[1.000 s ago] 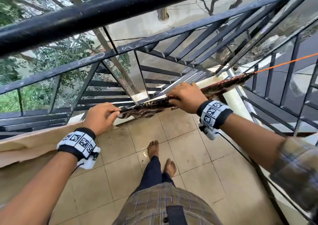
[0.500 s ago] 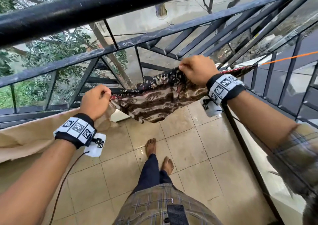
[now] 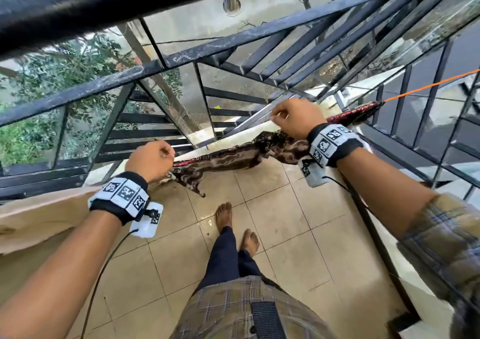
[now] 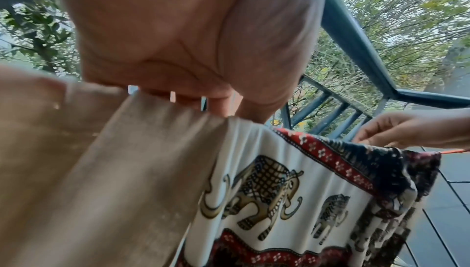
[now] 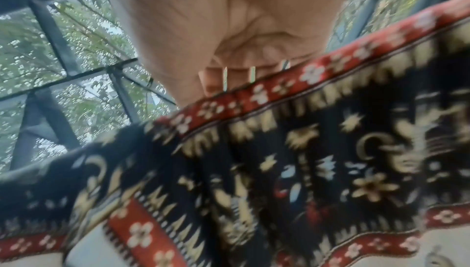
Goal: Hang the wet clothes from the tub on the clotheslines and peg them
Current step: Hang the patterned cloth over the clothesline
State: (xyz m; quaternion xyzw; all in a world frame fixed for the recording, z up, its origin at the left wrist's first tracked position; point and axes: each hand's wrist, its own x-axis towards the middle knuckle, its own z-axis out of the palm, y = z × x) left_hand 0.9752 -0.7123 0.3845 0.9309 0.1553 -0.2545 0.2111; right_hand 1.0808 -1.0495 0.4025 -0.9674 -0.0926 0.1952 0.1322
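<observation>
I'm looking down at a home balcony used for drying laundry. Beige floor tiles (image 3: pixel 272 235) fill the view from 5 to 7 o'clock, with a bare foot (image 3: pixel 224 215) on them. A black metal railing (image 3: pixel 181 55) runs across 10 to 2 o'clock, green trees (image 3: pixel 52 79) beyond it at 9. An orange clothesline (image 3: pixel 431 85) stretches at 3 o'clock, carrying a patterned cloth (image 3: pixel 233 157); a beige cloth (image 3: pixel 39 216) hangs at 8.
</observation>
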